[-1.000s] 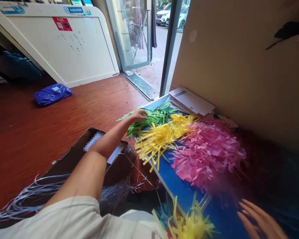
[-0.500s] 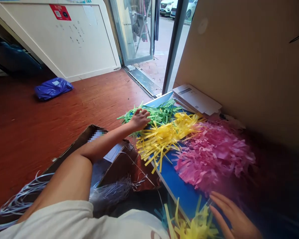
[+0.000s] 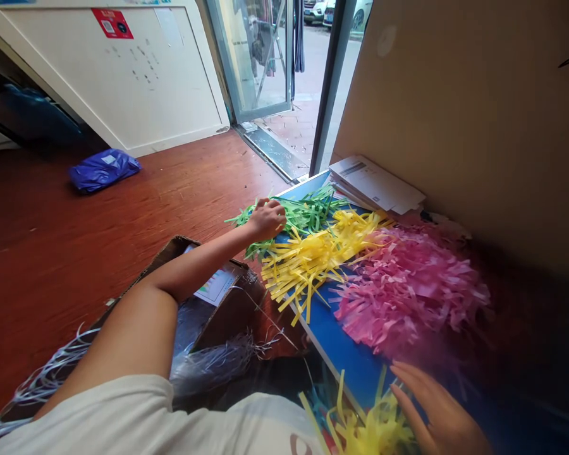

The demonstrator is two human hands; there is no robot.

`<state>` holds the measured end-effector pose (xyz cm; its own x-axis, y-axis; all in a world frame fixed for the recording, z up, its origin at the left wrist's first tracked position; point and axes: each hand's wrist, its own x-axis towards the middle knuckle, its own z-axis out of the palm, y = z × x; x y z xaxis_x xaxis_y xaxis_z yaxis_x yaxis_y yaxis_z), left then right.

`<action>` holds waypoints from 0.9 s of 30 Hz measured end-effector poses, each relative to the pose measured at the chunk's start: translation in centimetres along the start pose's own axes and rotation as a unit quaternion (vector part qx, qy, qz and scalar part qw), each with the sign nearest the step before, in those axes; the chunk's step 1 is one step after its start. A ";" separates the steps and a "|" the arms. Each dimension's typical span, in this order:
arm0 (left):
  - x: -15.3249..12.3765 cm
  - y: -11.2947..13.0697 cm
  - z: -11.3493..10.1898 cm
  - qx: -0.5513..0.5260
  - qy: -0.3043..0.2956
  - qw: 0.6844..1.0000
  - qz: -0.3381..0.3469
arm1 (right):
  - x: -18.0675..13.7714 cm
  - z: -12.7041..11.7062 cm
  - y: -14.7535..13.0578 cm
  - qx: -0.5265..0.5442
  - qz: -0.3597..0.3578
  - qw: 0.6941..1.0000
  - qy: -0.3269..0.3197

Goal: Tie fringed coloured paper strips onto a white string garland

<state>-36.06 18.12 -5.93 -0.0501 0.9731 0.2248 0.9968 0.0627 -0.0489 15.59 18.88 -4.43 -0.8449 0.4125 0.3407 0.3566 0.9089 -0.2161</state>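
My left hand (image 3: 267, 218) reaches out to the green streamers (image 3: 308, 215) at the far end of the table, its fingers curled down on the strips. Beside them lie yellow streamers (image 3: 308, 265) with fringed ends, then a large heap of pink streamers (image 3: 412, 291). At the near edge my right hand (image 3: 436, 411) is curved around a yellow pom-pom (image 3: 377, 426) of loose strips. A clear piece shows at its fingertips. Part of the pom-pom is cut off by the frame, with some teal strips beneath it.
The blue table (image 3: 322, 325) runs along the wall, with a stack of papers (image 3: 379, 183) at its far end. To the left stands an open cardboard box (image 3: 222, 316) with plastic-wrapped strands (image 3: 213, 366). A blue package (image 3: 105, 170) lies on the floor near the doorway.
My left hand's fingers have curled down onto the green streamers from a more spread pose. My right hand and the yellow pom-pom have shifted slightly left.
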 end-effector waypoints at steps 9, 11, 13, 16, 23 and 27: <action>0.6 0.2 3.2 -0.103 -0.055 0.990 -0.075 | 1.1 1.0 -1.2 0.013 -0.024 1.000 -0.004; 1.2 -0.5 3.5 -0.126 -0.063 0.986 -0.092 | 1.1 1.0 -1.2 0.016 -0.023 1.000 -0.003; 1.8 -1.3 3.7 -0.158 -0.063 0.979 -0.108 | 1.1 1.0 -1.3 0.017 -0.019 1.000 -0.004; 2.6 -2.3 3.7 -0.214 -0.054 0.967 -0.130 | 1.2 1.1 -1.5 0.018 -0.010 1.000 -0.006; 3.7 -3.1 3.4 -0.358 -0.048 0.914 -0.184 | 2.1 1.4 -1.9 0.045 -0.012 0.999 -0.007; 3.6 -3.1 3.1 -0.429 -0.067 0.873 -0.221 | 5.2 1.8 -1.8 0.088 -0.004 0.996 -0.019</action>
<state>-39.50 22.14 -8.02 -0.3905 0.9171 -0.0806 0.5545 0.3042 0.7746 9.83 19.32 -3.89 -0.8630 0.3990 0.3100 0.2768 0.8866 -0.3706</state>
